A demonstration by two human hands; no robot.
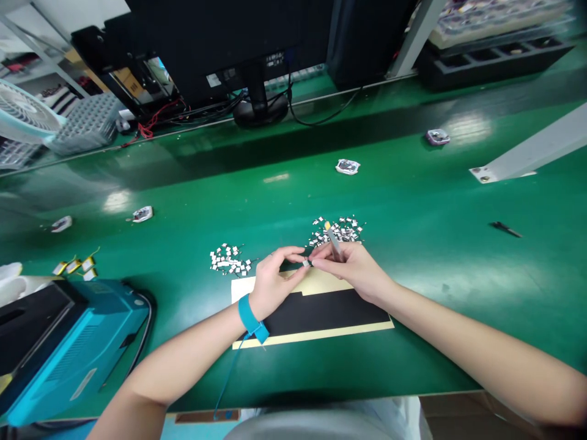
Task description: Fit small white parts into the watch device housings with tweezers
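My left hand (274,278), a teal wrist strap (251,319) at its wrist, pinches a small white-faced component (306,263) between thumb and fingers. My right hand (351,266) is closed around a flat grey metal tool (334,243) with a yellow end pointing up. Its fingertips meet the left ones at the component; the tool's lower end is hidden. Below both hands lies a pale yellow sheet (321,281) carrying a black strip (330,310). A heap of small white-and-black components (342,231) sits just beyond my right hand, and a looser pile (229,260) is left of my left hand.
A teal-and-black machine (77,348) stands at left, with several yellow parts (76,266) behind it. A monitor (220,49) is at the back. Small white-edged parts (347,166) are spread over the green bench. A white metal bracket (527,150) and black clip-like object (505,229) are at right.
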